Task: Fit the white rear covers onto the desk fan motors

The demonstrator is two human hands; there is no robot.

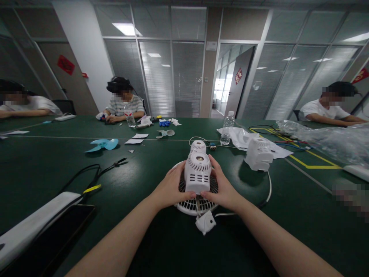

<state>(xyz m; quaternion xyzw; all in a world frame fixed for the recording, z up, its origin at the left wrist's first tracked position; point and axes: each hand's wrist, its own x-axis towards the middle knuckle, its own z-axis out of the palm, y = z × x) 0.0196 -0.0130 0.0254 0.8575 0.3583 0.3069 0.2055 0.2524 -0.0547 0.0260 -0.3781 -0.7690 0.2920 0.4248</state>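
Between my two hands is a white vented fan motor housing (197, 173), gripped from both sides. My left hand (173, 184) wraps its left side, thumb along the near lower edge. On the other side my right hand (223, 186) presses it, its thumb close to the left one. Under the housing lies a round white fan grille (188, 207), partly covered by it and my hands. A second white vented part (198, 146) shows just behind. Nearer to me, a small white piece (205, 222) rests by the grille, with a white cable running off to the right.
Another white housing (258, 154) stands at right by a plastic bottle (227, 129). Blue fan blades (103, 145) and a clear fan blade (165, 133) lie farther left. A power strip (43, 223) and a dark flat device (54, 238) occupy the near left. Other people sit around the table.
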